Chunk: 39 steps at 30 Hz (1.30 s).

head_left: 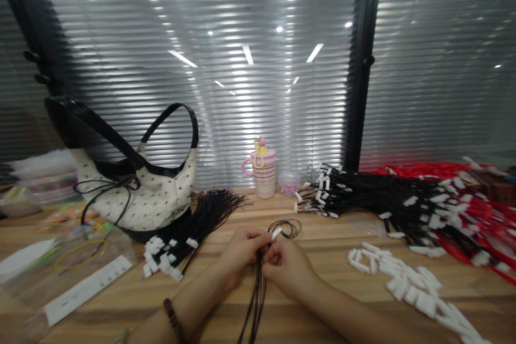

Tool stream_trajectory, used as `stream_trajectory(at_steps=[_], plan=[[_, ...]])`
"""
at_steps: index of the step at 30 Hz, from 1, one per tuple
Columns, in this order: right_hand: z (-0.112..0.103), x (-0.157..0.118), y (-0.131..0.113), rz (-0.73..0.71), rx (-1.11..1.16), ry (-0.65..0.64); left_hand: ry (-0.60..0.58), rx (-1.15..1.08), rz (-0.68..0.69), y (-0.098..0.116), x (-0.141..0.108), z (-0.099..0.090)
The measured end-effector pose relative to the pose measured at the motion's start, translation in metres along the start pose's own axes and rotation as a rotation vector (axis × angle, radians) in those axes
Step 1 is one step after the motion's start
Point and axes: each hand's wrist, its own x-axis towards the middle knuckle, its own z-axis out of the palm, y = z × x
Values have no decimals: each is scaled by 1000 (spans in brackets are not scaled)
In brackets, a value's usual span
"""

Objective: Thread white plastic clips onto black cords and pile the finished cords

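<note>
Pinching black cords (258,301) and a white tag (276,233) between our closed left hand (242,252) and right hand (287,269); spare tags (403,285) lie within reach.

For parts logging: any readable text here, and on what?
Nothing can be read.
White printed strip in the clear plastic bag: small print, too blurred to read.
White tag on the held black cord: no legible marks.
Loose white tags: none legible.
Striped mug: no text visible.

Bare forearms (201,301); a dark wooden bead bracelet (173,321) circles the left wrist (182,316).
</note>
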Motion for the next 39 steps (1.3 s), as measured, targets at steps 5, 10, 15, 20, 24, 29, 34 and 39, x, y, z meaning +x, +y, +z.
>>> stream_trajectory(at_steps=[5,10,15,20,24,29,34,39], plan=[[-2,1,1,9,14,-1,-4,-35,-43,-1,3,-2],[-1,1,1,-1,14,14,-2,-94,-17,-1,2,-4],[-1,-1,-1,11,22,-6,-2,-122,-20,1,0,-3],[0,-2,-1,-43,104,-34,14,-125,-2,1,0,-3],[-1,-2,-3,-97,227,-39,-12,-132,12,2,0,-2],[-1,-5,-5,-63,130,-58,6,-89,-4,3,-2,-1],[-2,-5,-7,-72,151,-60,-6,-79,10,-1,0,-3],[-2,-2,-5,-75,324,-98,-25,-66,14,-3,2,-3]])
